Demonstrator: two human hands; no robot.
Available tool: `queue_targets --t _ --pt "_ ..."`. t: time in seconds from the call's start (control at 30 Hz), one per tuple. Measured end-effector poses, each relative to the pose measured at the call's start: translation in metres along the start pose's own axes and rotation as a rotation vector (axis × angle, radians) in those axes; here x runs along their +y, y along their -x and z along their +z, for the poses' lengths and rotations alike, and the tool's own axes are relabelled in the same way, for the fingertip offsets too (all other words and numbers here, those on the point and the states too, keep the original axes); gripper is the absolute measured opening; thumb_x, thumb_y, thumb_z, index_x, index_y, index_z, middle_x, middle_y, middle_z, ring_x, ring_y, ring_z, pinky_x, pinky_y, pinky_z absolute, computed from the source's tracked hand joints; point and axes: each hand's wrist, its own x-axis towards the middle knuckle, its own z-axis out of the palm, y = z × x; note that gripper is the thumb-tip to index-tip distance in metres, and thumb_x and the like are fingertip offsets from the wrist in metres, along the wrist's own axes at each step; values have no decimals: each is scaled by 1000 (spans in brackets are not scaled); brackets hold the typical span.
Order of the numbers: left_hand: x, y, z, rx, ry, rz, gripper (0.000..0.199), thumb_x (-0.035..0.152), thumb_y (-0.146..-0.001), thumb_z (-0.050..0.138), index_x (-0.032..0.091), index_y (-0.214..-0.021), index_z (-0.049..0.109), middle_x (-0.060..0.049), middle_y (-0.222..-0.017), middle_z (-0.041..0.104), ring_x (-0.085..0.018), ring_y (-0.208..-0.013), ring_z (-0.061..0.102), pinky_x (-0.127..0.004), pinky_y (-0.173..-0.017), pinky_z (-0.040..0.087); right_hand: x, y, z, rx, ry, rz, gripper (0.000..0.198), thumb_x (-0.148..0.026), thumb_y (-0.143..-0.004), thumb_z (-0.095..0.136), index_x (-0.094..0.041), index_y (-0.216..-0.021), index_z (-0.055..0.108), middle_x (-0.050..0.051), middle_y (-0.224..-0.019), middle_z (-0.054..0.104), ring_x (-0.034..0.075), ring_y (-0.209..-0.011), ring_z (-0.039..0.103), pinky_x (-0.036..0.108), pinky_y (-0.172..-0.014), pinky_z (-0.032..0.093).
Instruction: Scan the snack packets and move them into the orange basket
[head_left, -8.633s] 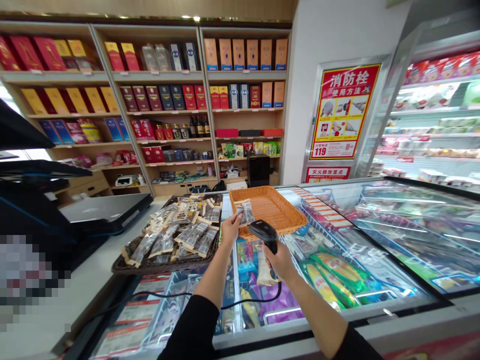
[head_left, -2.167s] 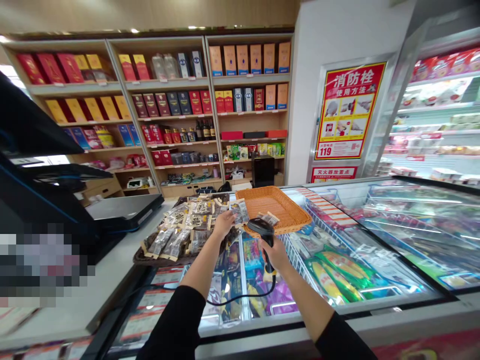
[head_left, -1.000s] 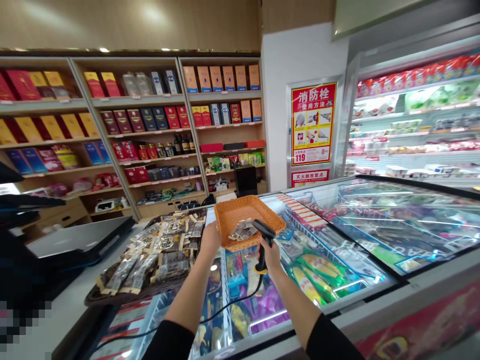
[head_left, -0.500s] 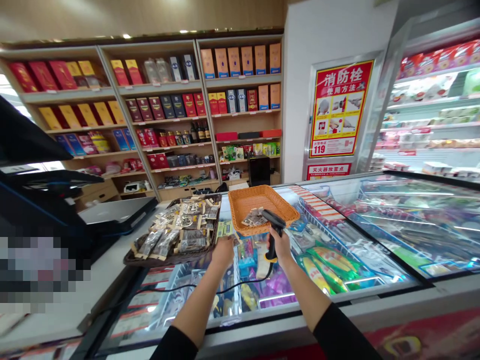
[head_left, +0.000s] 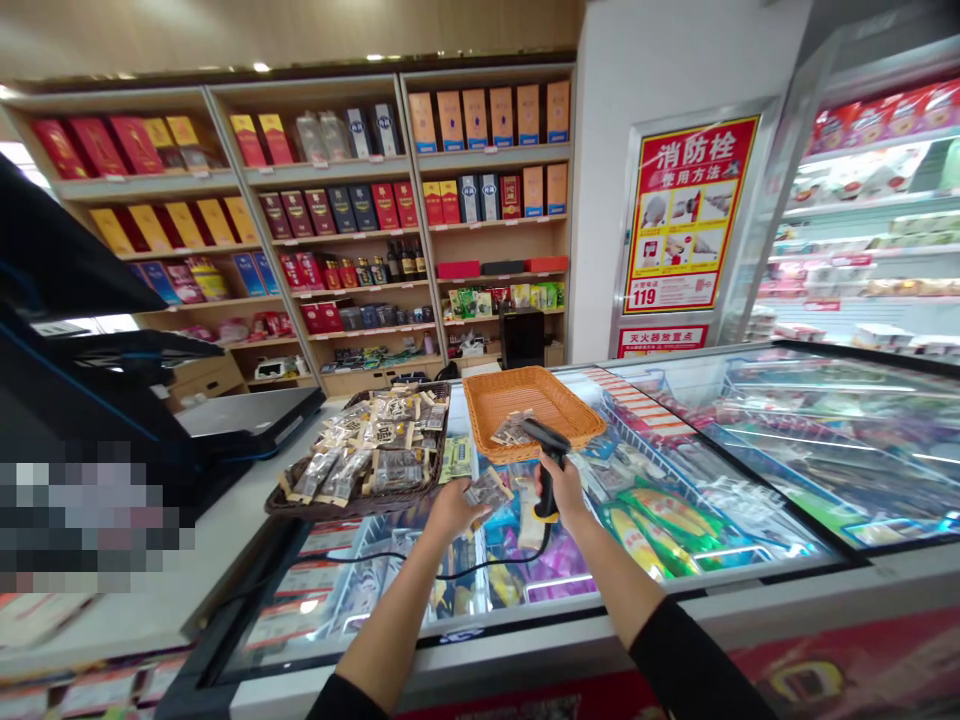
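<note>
My left hand (head_left: 451, 512) pinches a small clear snack packet (head_left: 489, 488) with pale ends, above the freezer's glass lid. A black barcode scanner (head_left: 549, 440) with a yellow-tipped grip is wrapped in my right hand (head_left: 564, 488); its head points toward the held packet's side, and its cable (head_left: 487, 565) trails left across the glass. Just behind the scanner stands an orange wicker basket (head_left: 574, 410) with a few packets (head_left: 514, 427) inside. Left of my left hand, a dark brown wicker tray (head_left: 337, 512) is heaped with similar packets (head_left: 386, 432).
Under the glass, the chest freezer (head_left: 675, 590) holds bagged goods. A weighing scale (head_left: 255, 412) and dark machine (head_left: 82, 330) stand on the left counter. A green-yellow card (head_left: 457, 458) lies between tray and basket. Shelves of boxed goods (head_left: 360, 205) line the back wall.
My left hand has turned, bringing the packet into clear sight beside the scanner. My right hand still holds the scanner in nearly the same place. The view has shifted slightly.
</note>
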Motion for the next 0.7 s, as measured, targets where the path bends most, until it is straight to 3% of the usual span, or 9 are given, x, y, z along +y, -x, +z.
queue_targets --t 0.1,0.2,0.3,0.47,0.57,0.7 --pt "7 -6 -28 142 101 119 19 32 -75 61 16 -84 67 -6 -82 69 -21 -75 63 -29 -68 45 0 5 3 -98 -26 -32 42 -52 -62 75 -19 -73 51 -5 -49 54 10 -33 46 22 -32 35" --pt "11 -30 -66 288 267 181 24 32 -78 57 18 -95 66 -5 -88 70 -20 -80 64 -29 -74 47 -1 8 11 -151 -25 -70 41 -53 -65 72 -19 -73 50 -5 -50 53 9 -33 44 22 -32 35" --pt "6 -64 -90 305 437 163 26 31 -73 63 16 -94 64 -7 -90 71 -22 -89 65 -30 -81 48 -3 9 28 -180 -3 -98 41 -55 -66 70 -20 -75 51 -5 -50 52 9 -33 43 22 -33 35" --pt "-24 -99 -73 229 582 183 20 27 -71 63 17 -87 57 -8 -92 70 -21 -94 65 -32 -85 49 10 13 63 -241 -21 -80 41 -55 -66 69 -20 -68 48 -5 -49 50 8 -32 43 22 -33 35" --pt "-40 -102 -59 235 581 206 18 29 -70 62 18 -81 52 -5 -85 69 -21 -89 66 -33 -83 49 24 19 78 -244 -61 -41 40 -55 -68 68 -20 -71 50 -6 -49 50 8 -32 42 21 -33 35" --pt "-40 -97 -57 183 613 225 23 32 -69 65 19 -76 47 -2 -78 67 -19 -84 66 -30 -79 50 30 27 88 -227 -70 -40 40 -55 -69 68 -19 -78 53 -6 -48 50 8 -32 42 21 -33 35"
